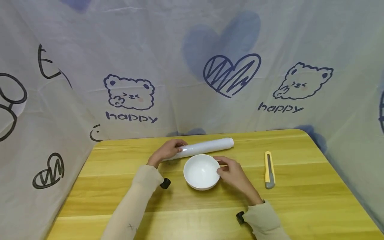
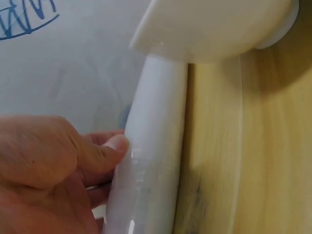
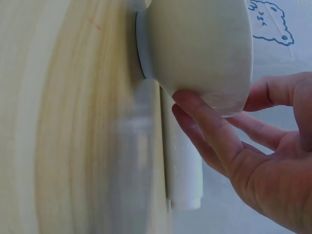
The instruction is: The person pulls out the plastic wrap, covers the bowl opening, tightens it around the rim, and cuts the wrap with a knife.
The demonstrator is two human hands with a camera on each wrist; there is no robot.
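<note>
A white bowl (image 1: 201, 171) sits upright near the middle of the wooden table, its hollow facing up. My right hand (image 1: 235, 173) pinches its right side; in the right wrist view the fingertips (image 3: 187, 100) lie against the outer wall and the thumb is at the rim. Behind the bowl lies a long white roll of plastic wrap (image 1: 210, 146), slanting up to the right. My left hand (image 1: 168, 150) holds the roll near its left end. The left wrist view shows the thumb (image 2: 114, 146) on the glossy film, with the other fingers partly hidden behind it.
To the right of the bowl is a yellow and grey utility knife (image 1: 269, 170). The wood-grain table (image 1: 300, 206) ends at a pale curtain (image 1: 180, 93) printed with bears and hearts. Black bands show at both sleeve cuffs.
</note>
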